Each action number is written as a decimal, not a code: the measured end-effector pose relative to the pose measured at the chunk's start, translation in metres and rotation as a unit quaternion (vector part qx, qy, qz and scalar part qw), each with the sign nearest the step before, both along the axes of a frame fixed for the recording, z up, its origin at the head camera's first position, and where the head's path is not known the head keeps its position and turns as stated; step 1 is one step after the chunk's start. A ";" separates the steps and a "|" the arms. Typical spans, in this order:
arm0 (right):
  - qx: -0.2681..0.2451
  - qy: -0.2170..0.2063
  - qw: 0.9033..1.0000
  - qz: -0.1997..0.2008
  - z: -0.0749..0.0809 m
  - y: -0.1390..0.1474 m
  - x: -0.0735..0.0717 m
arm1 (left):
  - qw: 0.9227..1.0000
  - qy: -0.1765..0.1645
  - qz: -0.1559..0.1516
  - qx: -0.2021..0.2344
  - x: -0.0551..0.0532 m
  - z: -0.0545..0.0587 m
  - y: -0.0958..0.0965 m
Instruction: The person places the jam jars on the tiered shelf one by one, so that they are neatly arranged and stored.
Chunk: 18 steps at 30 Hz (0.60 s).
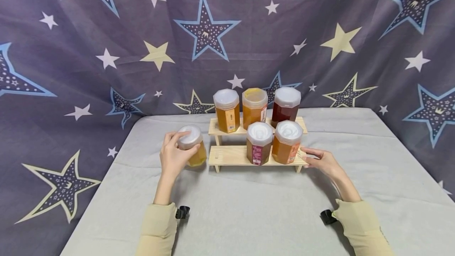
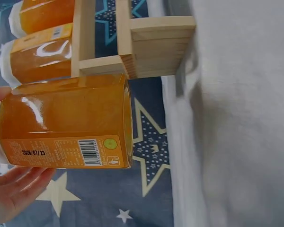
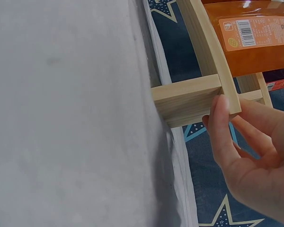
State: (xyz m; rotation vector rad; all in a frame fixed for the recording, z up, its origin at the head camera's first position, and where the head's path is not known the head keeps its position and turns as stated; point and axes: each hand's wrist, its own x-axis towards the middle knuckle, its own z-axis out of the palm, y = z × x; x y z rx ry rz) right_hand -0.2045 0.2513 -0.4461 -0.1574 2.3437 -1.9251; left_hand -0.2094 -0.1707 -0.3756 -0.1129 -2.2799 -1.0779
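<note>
My left hand (image 1: 176,148) grips a honey jar (image 1: 197,156) with a white lid, which stands on the table just left of a two-tier wooden rack (image 1: 230,155). In the left wrist view the amber jar (image 2: 66,123) fills the frame, with my fingers (image 2: 14,189) under its lid end. My right hand (image 1: 317,159) pinches the right end of the rack's lower shelf; the right wrist view shows the thumb (image 3: 221,109) on the shelf's corner (image 3: 194,97). The lower shelf carries two jars (image 1: 259,143) (image 1: 287,141), and the upper shelf carries three (image 1: 254,108).
The grey table cloth (image 1: 256,216) spreads wide in front of the rack and to both sides. A star-patterned curtain (image 1: 213,31) hangs close behind the table and down its left and right edges.
</note>
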 end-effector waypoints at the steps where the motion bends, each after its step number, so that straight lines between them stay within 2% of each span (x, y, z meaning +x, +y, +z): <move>1: -0.001 0.000 1.000 0.000 0.000 0.000 0.000 | 1.000 0.004 -0.002 0.000 0.001 0.001 0.001; 11: -0.005 -0.002 1.000 0.000 0.000 0.000 0.000 | 0.999 0.014 -0.028 0.011 0.005 0.010 0.008; 18: 0.002 -0.008 1.000 0.002 0.001 0.000 0.000 | 0.998 0.015 -0.053 0.028 0.004 0.012 0.016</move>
